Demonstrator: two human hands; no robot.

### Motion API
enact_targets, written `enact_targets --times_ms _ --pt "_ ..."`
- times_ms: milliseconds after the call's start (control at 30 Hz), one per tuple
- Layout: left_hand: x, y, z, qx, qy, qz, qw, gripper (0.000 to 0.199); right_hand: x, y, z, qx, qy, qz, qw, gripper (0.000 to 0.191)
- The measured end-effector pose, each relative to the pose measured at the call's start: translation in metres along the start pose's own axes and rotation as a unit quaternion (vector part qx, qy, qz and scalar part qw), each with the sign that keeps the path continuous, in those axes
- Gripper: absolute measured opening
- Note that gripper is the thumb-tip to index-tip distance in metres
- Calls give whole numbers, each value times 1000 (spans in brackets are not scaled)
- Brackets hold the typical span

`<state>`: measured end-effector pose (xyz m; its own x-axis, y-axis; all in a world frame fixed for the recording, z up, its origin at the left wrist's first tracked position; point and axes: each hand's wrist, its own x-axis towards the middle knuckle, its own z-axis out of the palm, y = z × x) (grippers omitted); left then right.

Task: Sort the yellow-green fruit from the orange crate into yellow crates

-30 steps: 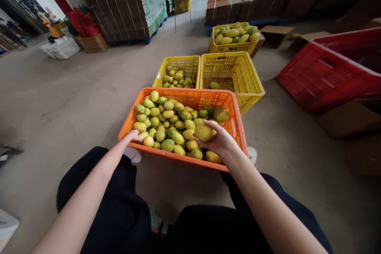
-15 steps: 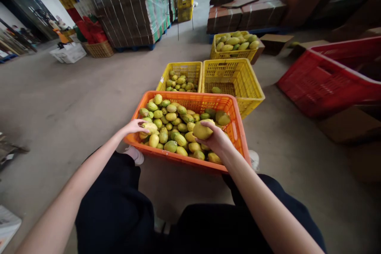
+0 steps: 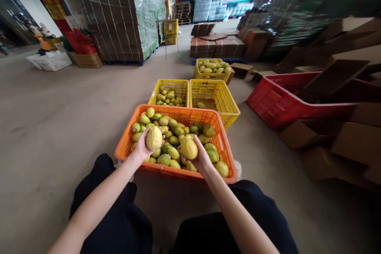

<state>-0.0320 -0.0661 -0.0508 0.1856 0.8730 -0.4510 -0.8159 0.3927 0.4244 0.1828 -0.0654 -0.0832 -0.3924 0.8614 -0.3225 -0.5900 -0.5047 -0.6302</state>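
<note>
My left hand (image 3: pixel 142 149) is closed around a yellow papaya (image 3: pixel 154 139), holding it up over the pile. Just to its right, my right hand (image 3: pixel 203 158) grips another yellow papaya (image 3: pixel 189 147), its fingers mostly hidden underneath. Both fruits are a short way apart, above an orange crate (image 3: pixel 175 173) that stands on the floor between my legs. Many green and yellow papayas (image 3: pixel 164 160) fill the crate, with a gap in the layer toward its right side.
Against the crate's far side stand two yellow crates: the left one (image 3: pixel 152 96) holds several papayas, the right one (image 3: pixel 229 105) a single fruit. A third yellow crate (image 3: pixel 197 73) behind is heaped. A red crate (image 3: pixel 268 103) and cardboard boxes (image 3: pixel 354 143) lie to the right.
My left hand has lifted its papaya from the crate's left side and moved right, toward the other hand. My right hand, still holding its papaya, has shifted left. The view has tilted up.
</note>
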Motion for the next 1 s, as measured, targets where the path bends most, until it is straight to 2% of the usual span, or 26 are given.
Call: enact_targets --times_ms 100,233,367,467,533,733,1000 --pt "3 -12 6 -34 45 -6 998 32 10 0 3 61 -11 -10 998 33" --pt "2 -25 21 2 46 47 998 32 16 2 14 121 -49 -25 991 34" --pt "4 -36 34 78 0 140 987 28 17 5 28 123 -45 -36 991 35" --pt "10 -44 37 164 -38 246 955 24 18 5 36 97 -18 -77 992 31" --pt "15 -47 35 200 -44 291 934 25 19 4 38 81 1 -113 990 30" --pt "19 -43 30 211 -55 309 926 39 20 5 40 44 9 -157 987 25" --pt "9 -42 36 203 -67 285 934 46 23 8 37 71 -2 -115 991 30"
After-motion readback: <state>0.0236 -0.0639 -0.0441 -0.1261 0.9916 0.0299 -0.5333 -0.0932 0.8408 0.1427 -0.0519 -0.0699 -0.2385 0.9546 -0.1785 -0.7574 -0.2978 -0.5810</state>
